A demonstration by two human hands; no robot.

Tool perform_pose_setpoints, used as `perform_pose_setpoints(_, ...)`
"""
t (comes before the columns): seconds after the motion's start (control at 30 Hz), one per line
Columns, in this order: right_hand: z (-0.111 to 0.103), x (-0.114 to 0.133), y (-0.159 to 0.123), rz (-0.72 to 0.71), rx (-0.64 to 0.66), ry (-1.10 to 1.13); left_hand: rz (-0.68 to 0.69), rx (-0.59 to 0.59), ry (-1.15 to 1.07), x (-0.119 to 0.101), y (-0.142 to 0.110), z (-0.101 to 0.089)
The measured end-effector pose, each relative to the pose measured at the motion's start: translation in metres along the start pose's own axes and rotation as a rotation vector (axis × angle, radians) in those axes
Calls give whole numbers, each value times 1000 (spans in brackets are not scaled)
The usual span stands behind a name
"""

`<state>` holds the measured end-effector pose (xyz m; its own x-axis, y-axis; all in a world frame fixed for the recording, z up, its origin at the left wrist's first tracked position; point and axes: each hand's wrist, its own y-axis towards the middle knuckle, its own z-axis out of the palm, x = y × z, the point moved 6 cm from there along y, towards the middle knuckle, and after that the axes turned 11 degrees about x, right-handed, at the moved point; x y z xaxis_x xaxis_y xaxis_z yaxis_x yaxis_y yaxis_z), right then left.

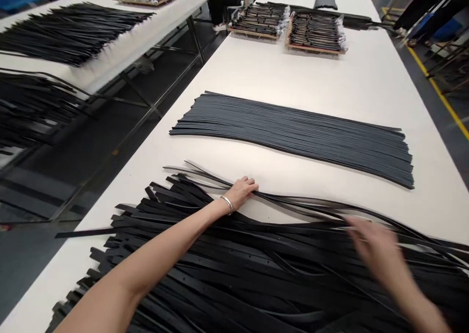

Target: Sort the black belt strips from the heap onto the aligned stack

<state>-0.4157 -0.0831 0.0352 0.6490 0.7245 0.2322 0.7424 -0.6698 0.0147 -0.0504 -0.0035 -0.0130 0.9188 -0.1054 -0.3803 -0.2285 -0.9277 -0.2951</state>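
Observation:
My left hand (241, 192), with a silver bangle at its wrist, is closed around several long black strips (293, 200) that lie loosely bunched along the far side of a big pile. My right hand (377, 242) is smeared by motion over the right part of these strips; whether it grips any cannot be made out. Beneath both arms spreads the large, untidy pile of flat black strips (234, 259), some with small holes. Beyond my hands a neat, flat row of dark strips (293, 130) lies side by side on the white table (146, 176).
Farther up the table stand two wooden trays (317, 32) (258, 22) of bundled dark pieces with clear wrapping. On the left, another white table (98, 74) carries a heap of black strips (69, 32). People's legs (421, 10) show at the far right.

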Motion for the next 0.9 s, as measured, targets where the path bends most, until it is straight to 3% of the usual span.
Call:
perform_pose_setpoints(0.07, 31, 98, 34, -225, 156, 143, -5, 10, 12, 0, 2, -1)
perform_pose_setpoints(0.1, 43, 134, 47, -293, 202, 165, -10, 11, 13, 0, 2, -2)
perform_pose_setpoints(0.13, 52, 160, 57, -347, 244, 173, -14, 11, 10, 0, 2, -2)
perform_pose_setpoints(0.2, 63, 185, 67, -410, 283, 137, -24, 11, 2, 0, 1, -2)
perform_pose_setpoints(0.37, 68, 172, 75, -477, 230, 31, -47, 0, -14, -1, -2, -3)
perform_pose_setpoints(0.5, 68, 158, 95, -351, 115, 58, -74, 9, -32, 0, -2, -3)
perform_pose_setpoints(0.67, 70, 158, 109, -250, 53, -75, -63, -35, -28, -4, -12, -4)
perform_pose_setpoints(0.9, 75, 114, 115, -186, -2, 153, 35, -69, 123, -11, -16, 5)
